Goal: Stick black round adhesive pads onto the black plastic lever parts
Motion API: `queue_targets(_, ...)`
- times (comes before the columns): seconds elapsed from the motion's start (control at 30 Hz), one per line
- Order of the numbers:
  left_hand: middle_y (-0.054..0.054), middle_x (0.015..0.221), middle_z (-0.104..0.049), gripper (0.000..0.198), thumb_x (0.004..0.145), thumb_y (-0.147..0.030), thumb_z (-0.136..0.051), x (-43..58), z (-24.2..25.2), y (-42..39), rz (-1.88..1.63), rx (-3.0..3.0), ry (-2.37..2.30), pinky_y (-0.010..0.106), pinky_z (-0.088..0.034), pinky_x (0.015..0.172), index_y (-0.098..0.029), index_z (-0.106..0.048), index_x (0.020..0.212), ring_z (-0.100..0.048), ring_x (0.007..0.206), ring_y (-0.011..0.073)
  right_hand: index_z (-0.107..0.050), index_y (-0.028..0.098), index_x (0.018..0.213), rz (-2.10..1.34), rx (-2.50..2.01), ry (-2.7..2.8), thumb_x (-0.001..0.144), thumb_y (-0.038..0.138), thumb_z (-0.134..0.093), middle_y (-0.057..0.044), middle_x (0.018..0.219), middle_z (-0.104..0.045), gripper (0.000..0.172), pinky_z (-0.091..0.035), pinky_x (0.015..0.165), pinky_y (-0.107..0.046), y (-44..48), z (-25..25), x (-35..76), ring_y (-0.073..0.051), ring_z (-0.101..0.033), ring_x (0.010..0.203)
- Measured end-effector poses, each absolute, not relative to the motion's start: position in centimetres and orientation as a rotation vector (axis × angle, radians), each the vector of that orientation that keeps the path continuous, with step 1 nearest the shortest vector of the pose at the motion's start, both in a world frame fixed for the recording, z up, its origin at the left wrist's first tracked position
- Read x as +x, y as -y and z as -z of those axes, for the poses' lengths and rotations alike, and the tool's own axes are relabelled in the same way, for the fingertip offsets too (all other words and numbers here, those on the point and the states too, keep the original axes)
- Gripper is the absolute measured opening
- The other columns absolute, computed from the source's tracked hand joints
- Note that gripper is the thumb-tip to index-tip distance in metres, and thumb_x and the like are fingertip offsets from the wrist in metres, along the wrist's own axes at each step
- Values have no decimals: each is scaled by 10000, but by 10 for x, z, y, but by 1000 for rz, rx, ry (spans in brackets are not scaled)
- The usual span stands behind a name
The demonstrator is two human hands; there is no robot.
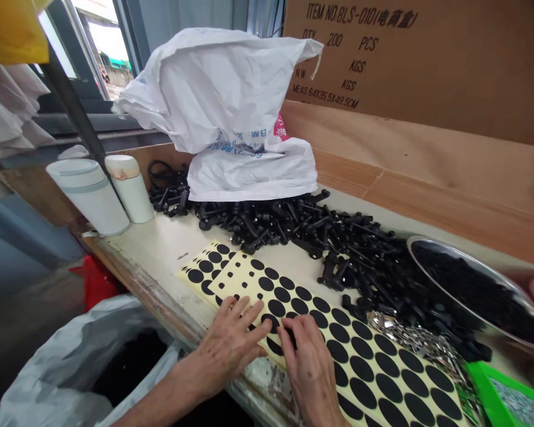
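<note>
Left hand (234, 337) splayed flat, empty, on pale-yellow paper sheet (352, 342) of black ovals (362, 392), near edge of chipped cream tabletop (162, 255). Right hand (309, 359): fingertips bunched on sheet; cannot tell if pinching. Sheet might slide if left pressure eases. Behind: heaped black plastic parts (365, 261), white woven sack (218, 89), brown cardboard carton (436, 71).

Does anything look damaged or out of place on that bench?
The bench's front edge, beside the dotted sheets, looks chipped and ragged. The crumpled white sack seems out of place, slumped over some of the black parts.
</note>
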State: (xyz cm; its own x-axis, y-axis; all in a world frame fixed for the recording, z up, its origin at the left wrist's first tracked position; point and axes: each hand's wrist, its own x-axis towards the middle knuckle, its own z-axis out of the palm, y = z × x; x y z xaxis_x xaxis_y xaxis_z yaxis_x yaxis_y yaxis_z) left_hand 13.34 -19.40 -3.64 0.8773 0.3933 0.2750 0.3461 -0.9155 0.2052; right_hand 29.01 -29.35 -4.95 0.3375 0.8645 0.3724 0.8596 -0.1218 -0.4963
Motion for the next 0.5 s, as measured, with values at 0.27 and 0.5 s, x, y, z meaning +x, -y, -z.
queue_targets(0.27, 93, 1379, -505, 331, 882, -339, -579, 137, 46, 201, -547, 2898, -628, 539, -263, 1003, -231, -539, 1193, -426, 1235, 348, -599, 233, 771, -296, -1994, 1318, 881, 276, -513, -18, 821, -599, 147, -436, 672, -298, 288, 48, 282, -184, -583, 745)
queue_targets(0.5, 75, 1345, -544, 345, 823, -279, -652, 129, 38, 198, -549, 2695, -621, 553, -214, 1065, -252, -554, 1152, -421, 1270, 332, -537, 227, 724, -568, -1761, 1242, 829, 237, -518, -6, 808, -566, 108, -424, 732, -293, 291, 37, 294, -181, -556, 791)
